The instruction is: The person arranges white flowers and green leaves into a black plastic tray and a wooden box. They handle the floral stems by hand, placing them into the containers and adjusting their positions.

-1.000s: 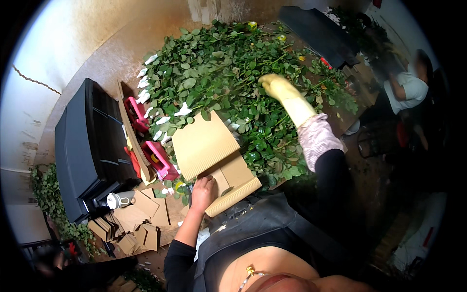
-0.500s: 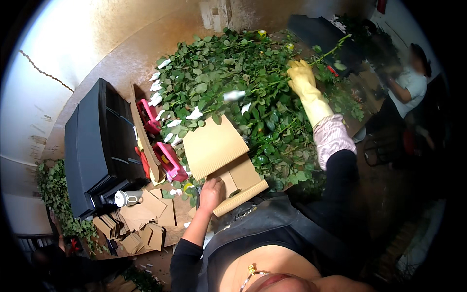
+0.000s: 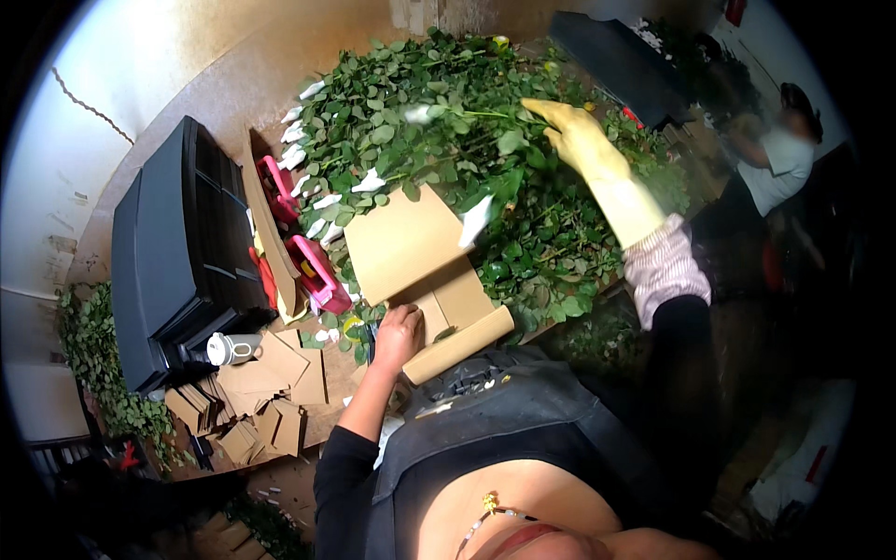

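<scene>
My left hand [image 3: 401, 329] is bare, its curled fingers gripping the left edge of a folded corrugated cardboard sheet [image 3: 406, 241] close to my apron. A rolled edge of the cardboard [image 3: 459, 345] lies nearest me, and a loose leaf rests inside the fold. My right hand [image 3: 583, 140], in a long yellow rubber glove, reaches over a broad heap of leafy rose stems [image 3: 411, 103]. Its fingers are stretched out, thumb apart, beside a green stem. A flower head in a white sleeve [image 3: 476, 222] lies at the cardboard's right corner; several more line the heap's left side.
A dark stack of sheets [image 3: 163, 252] stands at left, beside pink holders [image 3: 317, 273] along a wooden board. A white mug [image 3: 231, 349] and small cardboard pieces [image 3: 271, 373] lie near the left table edge. At far right, another person [image 3: 779, 163] works.
My right hand has gone from closed around a stem to fingers stretched out, and the stem end that stuck out beyond it is gone. My left hand keeps its place on the cardboard.
</scene>
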`<state>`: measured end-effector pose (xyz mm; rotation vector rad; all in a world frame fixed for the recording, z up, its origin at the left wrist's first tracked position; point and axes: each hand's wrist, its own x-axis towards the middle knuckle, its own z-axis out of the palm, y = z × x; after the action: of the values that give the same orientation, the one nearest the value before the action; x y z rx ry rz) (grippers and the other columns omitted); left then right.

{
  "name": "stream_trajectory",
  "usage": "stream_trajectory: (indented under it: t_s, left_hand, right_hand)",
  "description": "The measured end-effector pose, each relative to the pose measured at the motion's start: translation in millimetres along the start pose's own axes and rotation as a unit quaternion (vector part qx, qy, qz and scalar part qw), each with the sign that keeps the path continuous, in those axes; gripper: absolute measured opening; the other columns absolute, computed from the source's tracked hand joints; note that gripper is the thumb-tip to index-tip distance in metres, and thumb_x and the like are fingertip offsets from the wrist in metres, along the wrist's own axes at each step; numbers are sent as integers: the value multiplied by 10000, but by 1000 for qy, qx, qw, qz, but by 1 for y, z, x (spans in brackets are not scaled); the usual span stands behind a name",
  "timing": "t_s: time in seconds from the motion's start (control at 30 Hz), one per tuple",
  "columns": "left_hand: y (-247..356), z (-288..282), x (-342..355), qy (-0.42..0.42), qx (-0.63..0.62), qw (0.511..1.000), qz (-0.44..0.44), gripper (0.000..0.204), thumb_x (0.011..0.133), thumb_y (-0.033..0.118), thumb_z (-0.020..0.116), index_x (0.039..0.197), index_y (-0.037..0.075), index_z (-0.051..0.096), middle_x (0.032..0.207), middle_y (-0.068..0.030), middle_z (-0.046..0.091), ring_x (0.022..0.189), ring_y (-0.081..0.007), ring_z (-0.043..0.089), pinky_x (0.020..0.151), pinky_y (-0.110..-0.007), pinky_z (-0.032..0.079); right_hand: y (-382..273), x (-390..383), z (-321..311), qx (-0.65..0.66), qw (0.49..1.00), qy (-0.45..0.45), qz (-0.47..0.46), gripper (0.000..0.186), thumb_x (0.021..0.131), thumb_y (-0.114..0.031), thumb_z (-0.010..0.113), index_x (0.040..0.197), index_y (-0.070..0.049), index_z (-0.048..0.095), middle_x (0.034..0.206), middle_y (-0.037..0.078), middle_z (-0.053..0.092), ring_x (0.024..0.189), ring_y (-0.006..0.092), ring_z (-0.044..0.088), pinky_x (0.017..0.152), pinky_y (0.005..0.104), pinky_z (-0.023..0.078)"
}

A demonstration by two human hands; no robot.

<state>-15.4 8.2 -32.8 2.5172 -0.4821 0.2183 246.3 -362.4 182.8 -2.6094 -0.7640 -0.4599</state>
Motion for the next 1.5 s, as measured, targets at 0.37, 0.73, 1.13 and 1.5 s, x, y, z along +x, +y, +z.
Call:
stream_trajectory:
  t_s: [0.37, 0.73, 1.13, 1.5]
  left_hand:
    - [-2, 1, -6, -19, -36, 999, -34, 300, 823, 138, 759, 1099, 30, 711, 1132, -140, 666, 1084, -344, 636, 1086, -492, 444]
    - [-3, -5, -8, -43, -54, 996, -53, 504, 801, 322, 824, 1213, 68, 681, 1211, -132, 660, 1155, -335, 623, 1172, -573, 332]
    - [-8, -12, -13, -79, -153, 978, -118, 889, 711, 371, 892, 1444, 63, 494, 1333, -137, 638, 1296, -335, 569, 1244, -587, 191]
    - [-5, -19, -6, -156, -126, 977, -75, 349, 775, 273, 849, 1108, 179, 803, 1414, -185, 539, 1338, -376, 474, 1129, -476, 377]
  right_hand:
    - [-89, 11, 33, -98, 989, -54, -93, 768, 814, -104, 784, 1512, -181, 472, 930, 142, 709, 860, 317, 705, 795, 410, 573]
    - [-142, -24, -23, 121, 974, -105, -159, 272, 943, -255, 692, 1180, -126, 723, 1038, 64, 721, 948, 304, 661, 868, 416, 529]
    - [-38, -162, 92, 223, 924, -289, -118, 229, 787, 25, 723, 961, -115, 770, 827, 114, 726, 761, 326, 690, 676, 429, 558]
    - [-40, -100, 75, 82, 940, -319, 87, 344, 947, -187, 674, 1289, -160, 671, 1171, 136, 722, 1041, 330, 705, 916, 428, 571]
